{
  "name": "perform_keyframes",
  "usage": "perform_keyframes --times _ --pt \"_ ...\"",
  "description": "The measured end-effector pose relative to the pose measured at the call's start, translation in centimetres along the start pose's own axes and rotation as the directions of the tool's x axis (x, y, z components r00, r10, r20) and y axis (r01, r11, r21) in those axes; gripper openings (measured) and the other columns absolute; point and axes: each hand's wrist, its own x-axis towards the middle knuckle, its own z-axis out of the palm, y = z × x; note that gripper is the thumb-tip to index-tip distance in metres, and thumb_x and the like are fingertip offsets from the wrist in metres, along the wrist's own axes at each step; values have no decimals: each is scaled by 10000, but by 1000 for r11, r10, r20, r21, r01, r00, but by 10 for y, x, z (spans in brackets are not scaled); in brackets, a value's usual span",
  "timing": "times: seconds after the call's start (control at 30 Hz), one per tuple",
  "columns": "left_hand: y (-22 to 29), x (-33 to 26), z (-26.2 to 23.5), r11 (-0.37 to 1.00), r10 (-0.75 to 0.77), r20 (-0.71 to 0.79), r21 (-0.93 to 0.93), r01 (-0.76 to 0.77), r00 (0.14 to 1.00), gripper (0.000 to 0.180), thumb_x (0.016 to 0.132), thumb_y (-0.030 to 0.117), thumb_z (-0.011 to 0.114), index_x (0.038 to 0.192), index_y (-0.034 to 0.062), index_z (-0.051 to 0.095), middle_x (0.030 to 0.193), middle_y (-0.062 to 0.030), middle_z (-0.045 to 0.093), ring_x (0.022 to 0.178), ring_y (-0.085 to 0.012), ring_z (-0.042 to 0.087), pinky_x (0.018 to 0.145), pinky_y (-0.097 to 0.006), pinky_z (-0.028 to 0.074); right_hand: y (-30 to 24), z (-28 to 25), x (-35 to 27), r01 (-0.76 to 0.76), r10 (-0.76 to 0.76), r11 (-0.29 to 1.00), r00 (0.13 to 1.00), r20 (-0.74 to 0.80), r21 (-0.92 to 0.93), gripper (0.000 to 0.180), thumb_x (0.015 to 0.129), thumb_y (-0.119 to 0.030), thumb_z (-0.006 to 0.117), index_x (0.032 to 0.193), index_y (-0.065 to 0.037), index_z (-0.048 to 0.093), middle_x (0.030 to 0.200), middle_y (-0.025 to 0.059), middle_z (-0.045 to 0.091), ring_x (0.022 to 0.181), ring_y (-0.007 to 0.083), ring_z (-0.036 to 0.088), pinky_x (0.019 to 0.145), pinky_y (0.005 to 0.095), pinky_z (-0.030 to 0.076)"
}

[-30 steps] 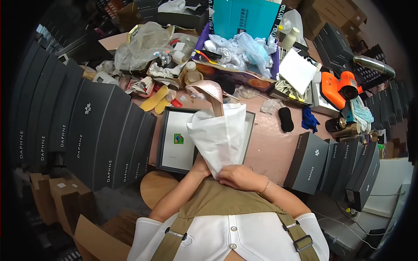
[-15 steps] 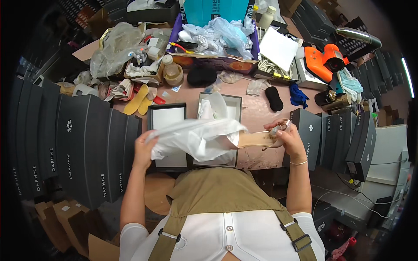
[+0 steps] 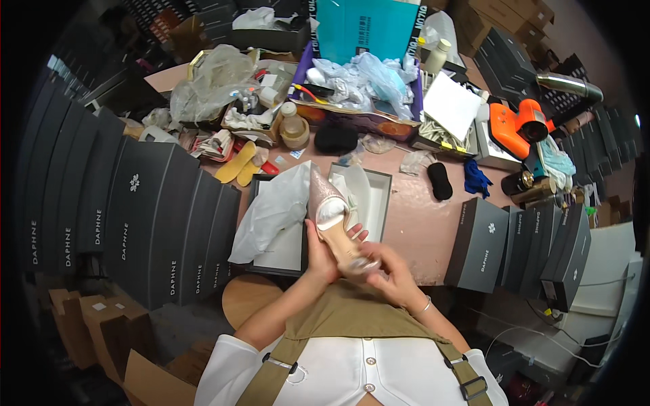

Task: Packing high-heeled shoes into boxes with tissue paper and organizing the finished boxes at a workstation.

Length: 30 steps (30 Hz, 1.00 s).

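A pink glittery pointed shoe (image 3: 329, 211) with a tan insole is held over the table's near edge. My left hand (image 3: 323, 250) grips it from the left side under the sole. My right hand (image 3: 389, 269) closes around its heel end. A white plastic bag (image 3: 271, 211) drapes over the left half of the open shoe box (image 3: 284, 252) just beside the shoe. White wrapping paper (image 3: 357, 189) lies in the box's right half (image 3: 380, 203).
Rows of dark grey shoe boxes (image 3: 156, 216) stand on the left and more (image 3: 514, 243) on the right. The back of the pink table (image 3: 420, 223) holds clutter: plastic bags, yellow insoles (image 3: 238, 162), a tape roll (image 3: 295, 132), an orange tool (image 3: 518, 125), a black pad (image 3: 439, 181).
The white bag, held spread between both hands before, now lies on the box. Both hands have come together on the pink shoe, which is out of the bag.
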Motion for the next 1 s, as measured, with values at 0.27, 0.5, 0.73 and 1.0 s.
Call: perform_keyframes --times 0.27,0.5,0.73,1.0 --pt "10 -5 5 942 -17 -85 333 45 996 799 834 759 287 1132 53 518 901 -67 570 703 -172 555 555 -307 487 42 3 99 344 -292 665 937 193 -663 265 701 -144 672 932 -53 579 860 124 561 806 321 570 706 383 483" --pt "30 7 -28 959 88 -200 282 -28 976 811 841 754 278 1134 32 504 877 -74 545 663 -171 527 557 -327 482 67 -26 91 61 -160 790 981 -109 -610 251 728 -105 665 950 -36 570 877 113 558 850 307 575 721 397 451" --pt "6 2 -5 973 84 -189 229 -39 978 802 834 760 293 1190 64 471 955 -81 558 747 -196 541 643 -339 475 64 25 105 393 -189 558 918 349 -731 178 745 -149 604 899 -66 567 830 52 604 839 231 597 770 367 393" --pt "2 -3 -8 957 107 -176 285 -53 979 749 825 765 310 1102 98 508 863 -49 537 705 -184 530 624 -340 473 73 14 99 600 -330 438 800 501 -670 64 726 -154 578 755 -100 560 730 44 592 680 206 585 592 347 425"
